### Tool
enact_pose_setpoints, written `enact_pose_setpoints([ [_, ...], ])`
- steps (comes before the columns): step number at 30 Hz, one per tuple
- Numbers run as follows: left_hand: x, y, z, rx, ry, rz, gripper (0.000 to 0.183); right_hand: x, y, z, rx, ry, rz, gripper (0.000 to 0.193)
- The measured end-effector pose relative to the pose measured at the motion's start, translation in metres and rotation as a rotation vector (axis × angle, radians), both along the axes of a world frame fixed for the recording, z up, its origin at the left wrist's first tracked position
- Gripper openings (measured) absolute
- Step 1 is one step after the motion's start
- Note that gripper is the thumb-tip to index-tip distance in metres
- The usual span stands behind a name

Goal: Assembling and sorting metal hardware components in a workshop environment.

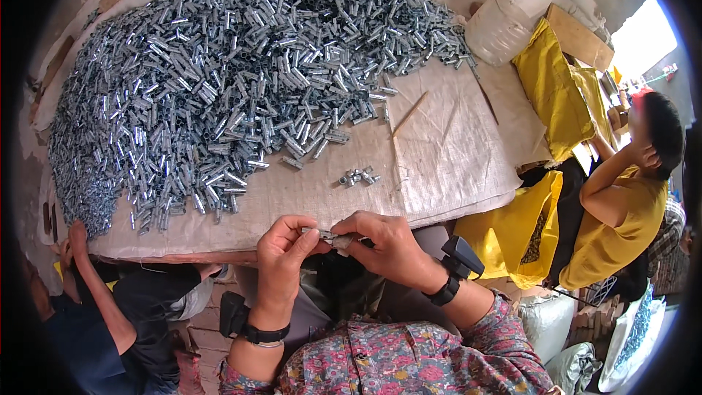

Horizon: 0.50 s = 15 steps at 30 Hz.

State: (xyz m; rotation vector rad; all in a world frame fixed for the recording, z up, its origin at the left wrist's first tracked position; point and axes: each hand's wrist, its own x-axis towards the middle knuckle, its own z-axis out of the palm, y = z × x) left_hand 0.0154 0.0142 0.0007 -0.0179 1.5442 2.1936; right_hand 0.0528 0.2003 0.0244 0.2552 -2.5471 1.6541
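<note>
My left hand (291,246) and my right hand (386,244) meet close together in front of the table's near edge. Thumb and forefinger of the left are closed on one end of a small shiny metal tube (327,235). The right fingers pinch metal at its other end; whether that is one piece or more is partly hidden by the fingers. Beyond my hands, a little cluster of similar metal tubes (358,176) lies on the pale woven sheet (439,175). A large heap of such tubes (256,66) covers the far and left parts of the sheet.
A thin wooden stick (410,114) lies right of the heap. Further right stand a translucent bucket (499,27) and yellow sacks (553,91). A person in a yellow top (621,212) sits at the right. At the left edge, another person's arm (102,289) reaches to the heap.
</note>
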Motion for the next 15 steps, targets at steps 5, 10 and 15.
enact_pose_setpoints([
  [5, 0.001, -0.002, -0.003, 0.004, -0.041, -0.065, 0.014, -0.001, 0.003, -0.003, 0.009, 0.020, 0.017, 0.023],
  [10, 0.000, -0.004, -0.005, -0.003, -0.033, -0.078, 0.014, -0.001, 0.007, -0.006, 0.088, 0.057, 0.083, 0.022],
  [15, -0.002, -0.010, -0.006, -0.009, 0.006, -0.158, 0.014, -0.004, 0.010, 0.005, -0.197, -0.260, 0.162, 0.014],
])
